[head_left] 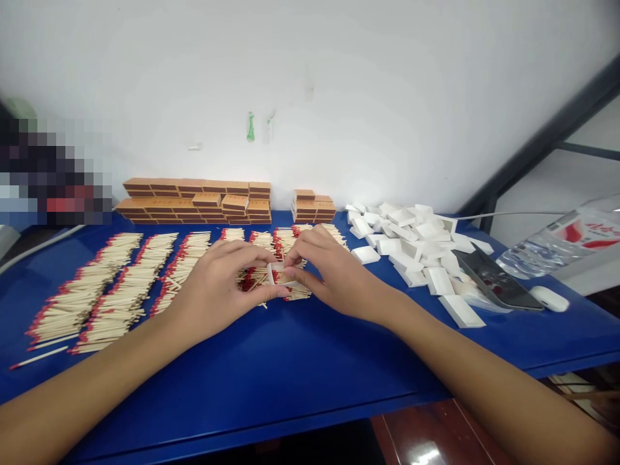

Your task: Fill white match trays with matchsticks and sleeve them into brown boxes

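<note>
A small white matchbox tray [272, 274] is held in my left hand [217, 281], its thumb along the near side and its fingers at the far side. Red-headed matches [279, 276] show inside the tray. My right hand [329, 271] is closed in a pinch over the tray's right part, on the matches there; its fingertips hide their other ends. Behind and beneath my hands lie rows of loose matches [116, 310], their red heads mostly toward the left.
Stacked orange-brown matchboxes [165, 208] stand along the wall, with a smaller stack [314, 210] beside them. To the right lies a heap of white trays [411, 236]. Near it are a dark phone [498, 278], a white mouse [549, 298] and a water bottle [557, 239]. The blue table [271, 381] has a near edge.
</note>
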Tool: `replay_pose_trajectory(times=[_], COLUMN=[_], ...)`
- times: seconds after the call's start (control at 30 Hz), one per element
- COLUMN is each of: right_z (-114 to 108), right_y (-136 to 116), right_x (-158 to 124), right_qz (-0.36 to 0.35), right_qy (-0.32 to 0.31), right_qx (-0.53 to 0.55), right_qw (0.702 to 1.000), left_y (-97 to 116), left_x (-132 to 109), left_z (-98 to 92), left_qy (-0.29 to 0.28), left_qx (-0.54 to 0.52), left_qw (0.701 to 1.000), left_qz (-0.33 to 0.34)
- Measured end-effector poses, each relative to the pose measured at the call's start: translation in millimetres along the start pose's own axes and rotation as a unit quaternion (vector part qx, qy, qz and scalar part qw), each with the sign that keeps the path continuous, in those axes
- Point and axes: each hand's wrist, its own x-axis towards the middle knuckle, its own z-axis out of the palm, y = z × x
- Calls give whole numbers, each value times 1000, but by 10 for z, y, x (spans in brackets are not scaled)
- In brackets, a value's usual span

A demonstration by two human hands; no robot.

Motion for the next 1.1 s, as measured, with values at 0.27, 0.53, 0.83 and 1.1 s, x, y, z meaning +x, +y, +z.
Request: replay_pose_trajectory(times=[0.27,0.53,0.83,1.1], right_z=[-185,-128,-21,8], right_y=[156,122,107,98], right_x=[-64,-51,-55,-51], right_qz=[18,36,46,25], right_qy=[12,-49,-25,-23], right_qx=[60,91,111,75], right_qw=[998,994,992,997], left_y=[-35,-26,18,39], left_x=[-3,0,-10,-11], left_z=[-2,-12,-15,-32], left_qy=[5,4,-5,-25], left_qx=[2,5,-23,-33], left_qw=[1000,1000,1000,999], left_qz=[-17,-15,-19,-23])
